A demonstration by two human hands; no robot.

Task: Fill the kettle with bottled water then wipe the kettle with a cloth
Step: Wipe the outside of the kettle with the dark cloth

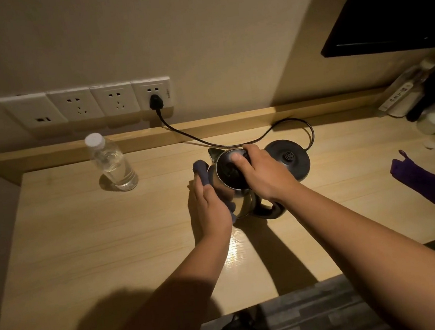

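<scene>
Head view. A polished stainless-steel electric kettle (236, 189) with a black lid and a black handle stands on a pale wood-grain desk (110, 229), off its round black power base (289, 161), which lies just beside it on the far right. The kettle's spout points away toward the wall, and its handle points toward the viewer.

The right hand (261, 172) rests on top of the kettle, fingers curled over the black lid and thumb laid across it, gripping the top. The left hand (211, 208) presses a dark blue-grey cloth (202, 173) against the left flank of the kettle; the fingers lie together and fairly straight, with the cloth wrapped over them, one end showing beyond the fingertips and another fold showing below the palm against the steel.

A clear plastic water bottle (111, 164) with a white cap stands upright at the far left of the desk, well apart from the kettle, and holds some water. A black cord (208, 143) runs from the power base across the raised back ledge to a black plug in the rightmost of four white wall sockets (86, 104).

On the right of the desk lies a folded dark purple cloth (422, 183) with a small loop. At the far right edge stand pale bottles and a white remote-like item, too dim to tell further. A black screen (387, 4) hangs at the upper right.
</scene>
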